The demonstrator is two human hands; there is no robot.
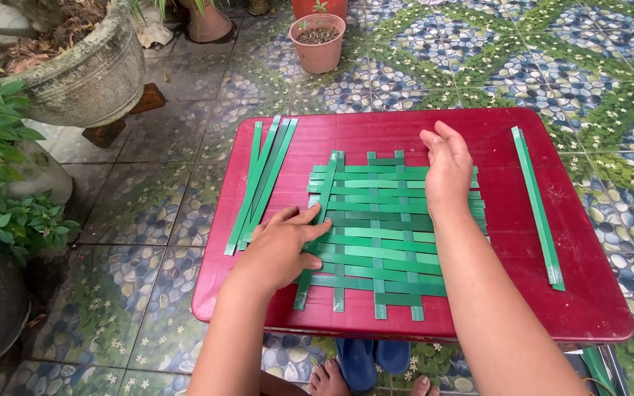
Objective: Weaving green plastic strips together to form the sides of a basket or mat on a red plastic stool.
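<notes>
Both hands work a green woven mat (383, 235) on my red table (596, 293): left hand (280, 246) flat, fingers pressing its left edge; right hand (445, 165) open over the top.

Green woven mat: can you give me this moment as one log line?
left hand: flat on green woven mat left edge | right hand: on mat's upper right | loose green strips left | red table

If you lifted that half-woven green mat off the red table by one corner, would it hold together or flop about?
The woven mat would probably sag: its strips look thin and flat, like ribbon. It likely weighs very little for its spread. The loose ends sticking out at its edges suggest strips could slide out, and the left hand pressing its left edge hints that it shifts easily on the smooth red table.
</notes>
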